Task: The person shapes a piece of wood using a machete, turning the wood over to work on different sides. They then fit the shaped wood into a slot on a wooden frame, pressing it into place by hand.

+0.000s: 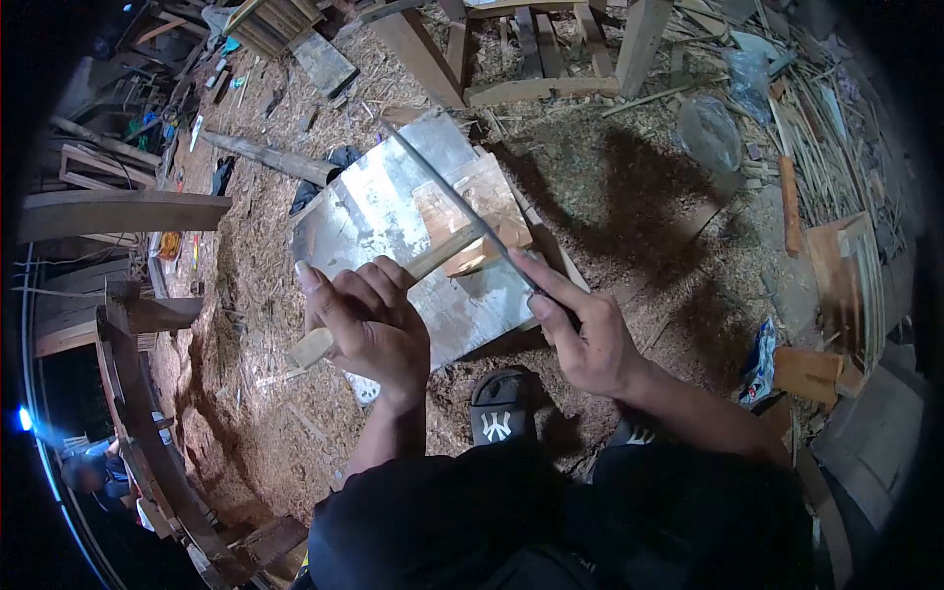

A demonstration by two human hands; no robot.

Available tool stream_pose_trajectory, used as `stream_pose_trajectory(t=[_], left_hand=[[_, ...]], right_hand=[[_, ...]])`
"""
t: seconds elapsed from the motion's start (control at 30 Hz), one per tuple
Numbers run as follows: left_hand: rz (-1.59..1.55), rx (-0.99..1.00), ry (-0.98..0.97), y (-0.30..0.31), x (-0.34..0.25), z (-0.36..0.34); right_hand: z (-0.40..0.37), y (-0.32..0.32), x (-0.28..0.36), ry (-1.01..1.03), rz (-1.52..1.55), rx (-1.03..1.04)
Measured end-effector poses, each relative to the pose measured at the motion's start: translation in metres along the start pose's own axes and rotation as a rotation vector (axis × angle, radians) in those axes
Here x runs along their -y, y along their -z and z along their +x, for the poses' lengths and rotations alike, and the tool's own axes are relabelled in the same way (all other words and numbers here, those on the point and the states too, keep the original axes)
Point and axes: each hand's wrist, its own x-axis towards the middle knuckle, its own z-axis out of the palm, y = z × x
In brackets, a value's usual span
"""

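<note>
My left hand [371, 329] is closed round a pale wooden stick [442, 253], its thumb pointing up. One end of the stick pokes out behind the hand, at lower left. In my right hand [587, 329] is the near end of a long, narrow, dark metal file [433, 171], the index finger laid along it. The file slants away to the upper left and crosses the stick's far end. Below both lies a pale, worn board [359, 231], with a flat piece of wood [487, 197] and a small wood block [472, 260] on it.
Wood shavings cover the floor [265, 413]. A wooden frame [546, 90] stands ahead, and curved timbers [128, 393] stand at left. Wood strips [836, 147] and plastic bags [710, 133] lie at right. My slippered foot [503, 405] is just below the board. Another person [93, 477] is far left.
</note>
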Motion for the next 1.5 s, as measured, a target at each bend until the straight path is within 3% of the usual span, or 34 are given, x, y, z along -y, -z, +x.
stream_pose_trajectory(t=[0.03, 0.1, 0.2, 0.23, 0.33, 0.37, 0.5, 0.67, 0.73, 0.8, 0.83, 0.87, 0.93, 0.97, 1.07, 1.13, 1.3, 1.5], left_hand=[[-0.004, 0.059, 0.007, 0.004, 0.000, 0.001], [-0.004, 0.049, 0.007, 0.002, 0.000, 0.001], [0.000, 0.018, 0.010, -0.001, -0.001, 0.001], [-0.004, 0.003, 0.010, -0.002, -0.001, 0.000], [-0.043, 0.097, 0.023, 0.003, -0.001, 0.002], [-0.052, 0.106, 0.026, 0.002, 0.000, 0.003], [-0.005, 0.080, 0.021, 0.000, -0.002, 0.001], [0.022, 0.101, 0.021, 0.000, -0.004, 0.001], [0.017, 0.110, 0.012, -0.001, -0.003, 0.001], [0.017, 0.118, 0.009, -0.002, -0.003, 0.000], [0.024, 0.114, 0.009, -0.001, -0.004, -0.002], [0.026, 0.110, 0.010, -0.001, -0.005, -0.003], [0.057, 0.097, 0.027, -0.004, -0.006, -0.004], [0.056, 0.095, 0.027, 0.000, -0.005, -0.004], [0.064, 0.137, -0.002, 0.009, 0.000, -0.002], [-0.113, 0.152, 0.026, 0.009, 0.002, 0.000], [-0.069, 0.181, 0.020, -0.001, 0.013, -0.004], [-0.026, 0.233, -0.017, -0.001, 0.015, -0.006]], right_hand=[[0.000, 0.000, -0.001, -0.002, -0.001, 0.001], [0.003, -0.003, -0.005, 0.249, 0.082, -0.185], [0.001, -0.005, -0.007, 0.389, 0.096, -0.227], [-0.005, -0.001, -0.002, 0.105, -0.041, -0.065], [-0.002, -0.006, -0.006, -0.034, -0.123, 0.009], [0.001, -0.009, -0.009, 0.112, -0.086, -0.099], [-0.004, -0.003, -0.006, 0.032, 0.017, -0.102], [-0.002, -0.007, -0.007, 0.133, 0.031, -0.080], [-0.001, -0.007, -0.010, 0.150, -0.113, -0.058], [-0.001, -0.001, 0.002, -0.109, -0.040, 0.006], [0.000, 0.013, 0.014, -0.376, -0.056, 0.149], [-0.002, 0.011, 0.009, -0.378, -0.056, 0.153], [-0.006, 0.006, -0.008, -0.078, 0.003, -0.073], [-0.006, 0.006, -0.009, -0.040, 0.005, -0.094], [-0.004, 0.012, -0.009, -0.055, 0.049, -0.084], [-0.002, 0.016, -0.013, -0.028, 0.048, -0.095], [0.005, 0.022, -0.028, 0.026, 0.037, -0.109], [0.015, 0.024, -0.032, 0.258, -0.073, -0.133]])
